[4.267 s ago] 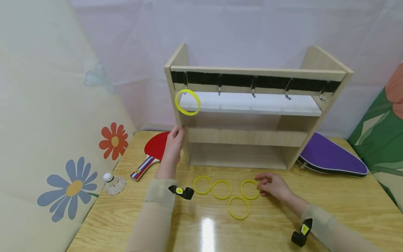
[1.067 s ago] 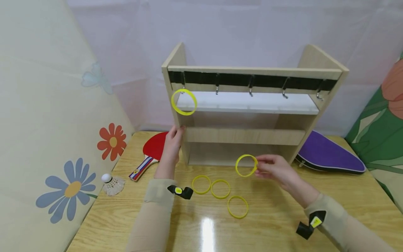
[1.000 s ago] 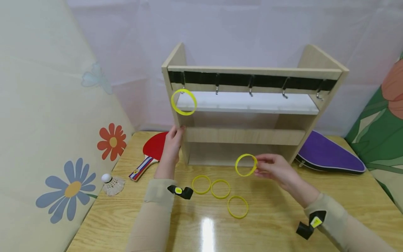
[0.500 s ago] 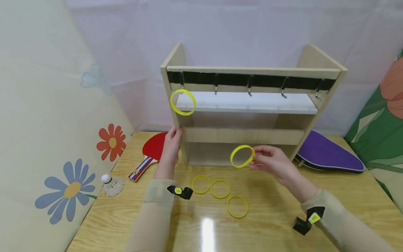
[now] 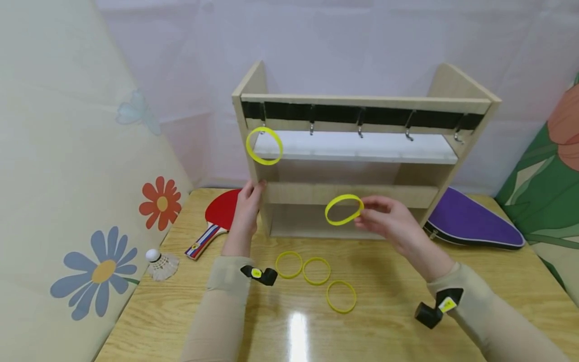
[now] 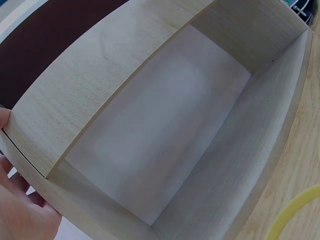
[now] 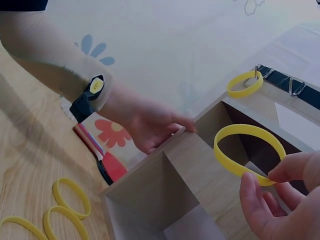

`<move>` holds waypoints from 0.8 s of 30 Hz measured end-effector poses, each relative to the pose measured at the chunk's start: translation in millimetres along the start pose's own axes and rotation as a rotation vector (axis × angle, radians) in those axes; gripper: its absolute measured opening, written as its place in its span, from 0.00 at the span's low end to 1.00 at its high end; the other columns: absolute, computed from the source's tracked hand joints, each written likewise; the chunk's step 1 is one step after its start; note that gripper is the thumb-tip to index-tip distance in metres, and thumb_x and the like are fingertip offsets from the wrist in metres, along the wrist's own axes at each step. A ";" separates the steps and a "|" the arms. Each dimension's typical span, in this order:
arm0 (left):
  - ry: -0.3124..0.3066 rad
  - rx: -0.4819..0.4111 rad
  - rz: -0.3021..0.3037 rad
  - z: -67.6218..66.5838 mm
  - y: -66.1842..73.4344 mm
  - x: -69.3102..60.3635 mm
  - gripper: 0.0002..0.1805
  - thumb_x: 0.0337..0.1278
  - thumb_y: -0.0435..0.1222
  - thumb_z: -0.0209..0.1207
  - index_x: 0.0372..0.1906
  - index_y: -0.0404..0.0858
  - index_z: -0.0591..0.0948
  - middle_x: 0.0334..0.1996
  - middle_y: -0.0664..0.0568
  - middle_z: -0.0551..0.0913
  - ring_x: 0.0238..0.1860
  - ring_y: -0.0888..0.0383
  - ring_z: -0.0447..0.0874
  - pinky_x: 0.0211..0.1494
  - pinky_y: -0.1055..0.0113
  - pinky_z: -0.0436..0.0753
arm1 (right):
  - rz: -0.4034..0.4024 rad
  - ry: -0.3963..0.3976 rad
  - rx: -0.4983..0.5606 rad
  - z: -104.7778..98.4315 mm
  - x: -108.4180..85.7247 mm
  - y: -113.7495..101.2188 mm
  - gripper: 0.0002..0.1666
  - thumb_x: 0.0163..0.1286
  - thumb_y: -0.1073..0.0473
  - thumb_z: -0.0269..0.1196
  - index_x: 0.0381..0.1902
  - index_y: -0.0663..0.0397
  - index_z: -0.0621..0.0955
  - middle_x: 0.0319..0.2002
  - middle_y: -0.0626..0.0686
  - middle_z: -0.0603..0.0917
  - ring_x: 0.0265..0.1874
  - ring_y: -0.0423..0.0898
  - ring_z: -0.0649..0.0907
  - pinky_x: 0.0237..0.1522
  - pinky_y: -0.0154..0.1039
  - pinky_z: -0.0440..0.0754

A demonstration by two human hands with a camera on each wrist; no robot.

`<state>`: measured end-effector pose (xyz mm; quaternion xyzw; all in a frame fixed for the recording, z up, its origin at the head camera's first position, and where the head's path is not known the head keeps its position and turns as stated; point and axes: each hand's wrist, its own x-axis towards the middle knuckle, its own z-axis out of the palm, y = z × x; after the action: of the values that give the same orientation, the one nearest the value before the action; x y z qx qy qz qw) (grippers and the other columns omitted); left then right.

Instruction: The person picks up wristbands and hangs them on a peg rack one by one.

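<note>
In the head view my right hand [image 5: 392, 221] pinches a yellow ring [image 5: 344, 209] by its right side, in front of the shelf's lower board. The left hand [image 5: 246, 208] grips the left side panel of the wooden shelf [image 5: 353, 195]; the left wrist view shows its thumb and fingers on either side of the panel edge. Another yellow ring [image 5: 264, 146] hangs from the leftmost of several metal hooks on a black strip [image 5: 339, 113]. Three yellow rings lie on the table: a left one [image 5: 289, 265], a middle one [image 5: 316, 271] and a nearer one [image 5: 341, 296].
A red paddle [image 5: 222, 208] lies left of the shelf, behind the left hand. Farther left is a shuttlecock [image 5: 164, 265]. The purple case [image 5: 472, 218] lies at the shelf's right side. A pale cloth [image 5: 344, 45] hangs behind.
The right hand has picked up the ring from the table's right side, raised it and moved it slightly left; the ring now looks more tilted. The left hand keeps its hold on the panel.
</note>
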<state>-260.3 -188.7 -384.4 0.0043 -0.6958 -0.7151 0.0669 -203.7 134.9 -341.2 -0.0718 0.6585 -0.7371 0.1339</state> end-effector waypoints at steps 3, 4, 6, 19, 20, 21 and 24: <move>-0.002 0.002 0.003 0.1 0.2 -0.1 0.26 0.73 0.43 0.45 0.71 0.41 0.67 0.59 0.43 0.73 0.55 0.52 0.72 0.64 0.51 0.71 | -0.007 0.002 0.008 0.6 0.8 -5.1 0.26 0.70 0.73 0.55 0.63 0.80 0.64 0.40 0.49 0.82 0.36 0.40 0.86 0.46 0.34 0.85; -0.003 0.001 0.003 0.1 0.2 0.0 0.26 0.73 0.43 0.45 0.71 0.41 0.67 0.59 0.43 0.73 0.55 0.52 0.72 0.64 0.50 0.71 | -0.010 0.002 0.010 0.4 1.1 -6.8 0.26 0.70 0.73 0.55 0.63 0.80 0.64 0.40 0.49 0.83 0.36 0.40 0.86 0.46 0.34 0.85; -0.006 0.000 0.003 -0.2 -0.4 0.5 0.26 0.73 0.44 0.46 0.72 0.41 0.67 0.60 0.43 0.72 0.56 0.51 0.71 0.65 0.49 0.71 | -0.010 0.001 0.018 0.2 1.8 -10.1 0.26 0.71 0.73 0.55 0.64 0.78 0.64 0.41 0.50 0.83 0.37 0.40 0.86 0.46 0.34 0.85; 0.006 -0.011 0.008 0.1 -0.9 0.1 0.26 0.73 0.44 0.47 0.71 0.43 0.68 0.59 0.44 0.74 0.55 0.53 0.72 0.65 0.49 0.70 | -0.023 0.030 -0.004 4.6 4.5 -26.6 0.22 0.72 0.67 0.58 0.61 0.70 0.69 0.43 0.51 0.83 0.40 0.42 0.88 0.47 0.36 0.85; 0.008 -0.011 0.008 0.2 -0.9 0.0 0.26 0.73 0.44 0.47 0.71 0.43 0.68 0.58 0.45 0.74 0.55 0.53 0.72 0.65 0.49 0.70 | -0.026 0.028 0.006 5.4 4.5 -27.2 0.23 0.72 0.67 0.58 0.61 0.70 0.69 0.43 0.51 0.83 0.40 0.42 0.88 0.47 0.36 0.85; 0.011 -0.011 0.008 0.4 -0.9 0.0 0.25 0.73 0.44 0.47 0.71 0.43 0.69 0.58 0.45 0.74 0.54 0.53 0.73 0.65 0.49 0.71 | -0.031 0.025 0.016 6.3 4.5 -28.0 0.22 0.72 0.66 0.58 0.61 0.69 0.69 0.43 0.51 0.83 0.40 0.42 0.88 0.46 0.36 0.85; 0.011 -0.008 0.005 0.6 -0.5 -0.2 0.25 0.73 0.44 0.47 0.71 0.44 0.69 0.58 0.45 0.74 0.54 0.53 0.73 0.64 0.50 0.71 | -0.050 0.013 0.046 9.0 3.7 -31.2 0.21 0.72 0.66 0.59 0.59 0.69 0.70 0.41 0.50 0.84 0.40 0.43 0.88 0.46 0.35 0.85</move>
<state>-260.2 -188.1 -385.0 0.0064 -0.6924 -0.7178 0.0724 -208.0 128.3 -309.5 -0.0800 0.6403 -0.7556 0.1127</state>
